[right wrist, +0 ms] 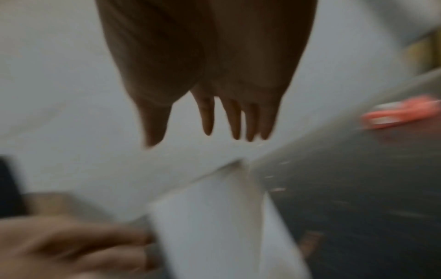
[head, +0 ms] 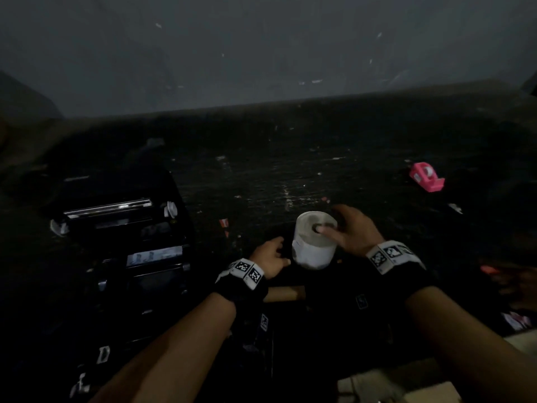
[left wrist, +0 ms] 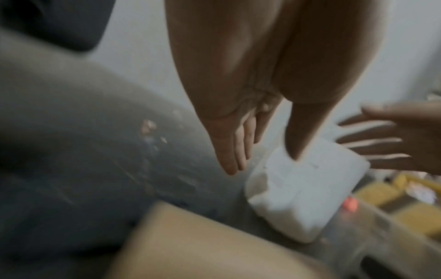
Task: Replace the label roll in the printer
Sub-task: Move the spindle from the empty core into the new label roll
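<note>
Label roll [head: 315, 242] stands on end on the dark table [head: 290, 175] at about 6 o'clock in the head view, with the opened printer [head: 125, 237] at 9 o'clock and a pink tape dispenser [head: 427, 179] off at 2 o'clock. Right hand [head: 353, 229] lies over the roll's top with fingers straight, one fingertip at the core hole, nothing clamped; left hand [head: 270, 257] sits just beside the roll's 9 o'clock side, fingers loose and straight in the wrist view. To lift it well, I judge both hands should cup the sides squarely so the loose outer wrap stays wound, then carry it toward the printer's bay.
</note>
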The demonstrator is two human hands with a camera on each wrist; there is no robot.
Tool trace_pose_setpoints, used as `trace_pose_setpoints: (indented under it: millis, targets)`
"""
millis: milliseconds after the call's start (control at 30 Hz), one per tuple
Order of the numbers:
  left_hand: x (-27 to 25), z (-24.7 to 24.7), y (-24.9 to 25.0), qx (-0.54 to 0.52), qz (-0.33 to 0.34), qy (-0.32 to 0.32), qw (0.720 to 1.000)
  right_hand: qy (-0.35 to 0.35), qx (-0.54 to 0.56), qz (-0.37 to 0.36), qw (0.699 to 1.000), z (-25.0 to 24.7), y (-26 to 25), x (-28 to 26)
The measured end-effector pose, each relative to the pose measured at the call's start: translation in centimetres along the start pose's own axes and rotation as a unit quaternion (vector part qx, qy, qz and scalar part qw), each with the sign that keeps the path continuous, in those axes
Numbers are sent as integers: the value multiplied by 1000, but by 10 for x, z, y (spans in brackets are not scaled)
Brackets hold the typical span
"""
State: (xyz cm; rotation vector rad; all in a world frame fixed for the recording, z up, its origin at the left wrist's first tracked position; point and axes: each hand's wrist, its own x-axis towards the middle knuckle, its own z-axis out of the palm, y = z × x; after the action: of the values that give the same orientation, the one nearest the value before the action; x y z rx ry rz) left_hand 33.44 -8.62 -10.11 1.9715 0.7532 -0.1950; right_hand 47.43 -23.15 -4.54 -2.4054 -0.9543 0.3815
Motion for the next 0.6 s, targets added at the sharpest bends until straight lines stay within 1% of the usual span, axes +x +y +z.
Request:
trace_pose_setpoints:
  millis: [100, 133, 200, 267, 333, 433, 533, 600]
  targets:
    - [12, 6, 6, -11, 12, 2, 1000, -86, -54, -7, 995, 16, -14, 18]
    - [15, 7, 8, -24, 14, 3, 1000, -102, -73, -10, 992, 19, -18, 23]
    - [16, 9, 11, -73, 11, -19, 997, -115, -102, -9, 988, 23, -19, 28]
    - [22, 12, 4, -127, 12, -36, 991, -121, -105, -1, 987, 27, -17, 28]
    - [26, 11, 1, -147, 5, -52, 988, -101, -107, -9, 989, 29, -19, 23]
    - [20, 5, 5, -128, 0, -77, 989, -55, -88, -24, 994, 31, -23, 15]
    - [6, -7, 14, -128, -13, -63, 990, -11, -6, 19, 1000, 24, -23, 8]
    - [-7, -18, 20, -106, -2, -36, 994, 27, 59, 62, 996, 16, -20, 2]
